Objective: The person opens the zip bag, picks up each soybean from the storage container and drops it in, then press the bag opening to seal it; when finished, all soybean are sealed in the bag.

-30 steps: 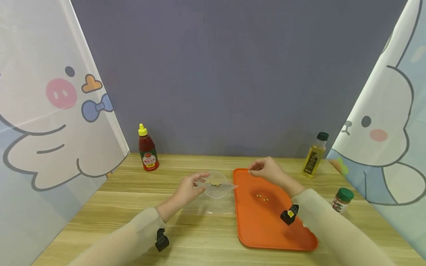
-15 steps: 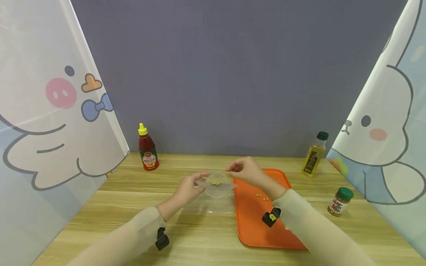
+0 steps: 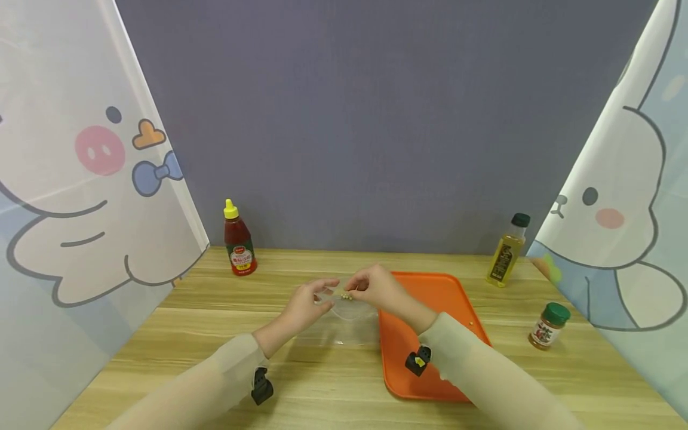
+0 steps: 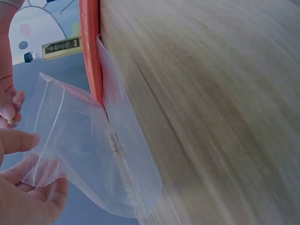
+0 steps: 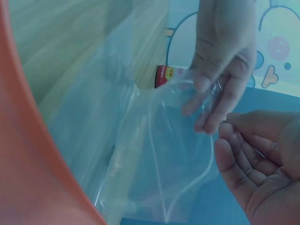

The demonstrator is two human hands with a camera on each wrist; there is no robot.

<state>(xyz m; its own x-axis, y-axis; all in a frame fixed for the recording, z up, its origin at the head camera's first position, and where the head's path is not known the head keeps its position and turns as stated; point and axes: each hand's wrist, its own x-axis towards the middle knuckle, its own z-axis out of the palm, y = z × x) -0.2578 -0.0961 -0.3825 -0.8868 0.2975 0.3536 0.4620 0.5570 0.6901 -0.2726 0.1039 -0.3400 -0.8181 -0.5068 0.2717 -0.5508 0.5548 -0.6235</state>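
A clear zip bag (image 4: 79,136) lies on the table with its mouth spread apart and lifted. Thumb and fingers of my left hand (image 3: 307,303) grip one end of that mouth. Small pale yellow beans (image 4: 113,143) are gathered inside the bag. My right hand (image 3: 380,292) has come to the mouth from the other side; its thumb and fingertips pinch a single bean (image 4: 11,122) over the opening. To the right, an orange tray (image 3: 395,364) lies under my right forearm, with one bean (image 3: 471,323) visible near its right edge.
A ketchup bottle (image 3: 240,248) stands at the back left. An oil bottle (image 3: 506,257) is at the back right, and a green-lidded spice jar (image 3: 548,327) stands right of the tray. A grey partition (image 3: 344,131) rises behind the table.
My right hand has moved left from above the tray to the bag's mouth, still pinching. My left hand stays in place on the bag.
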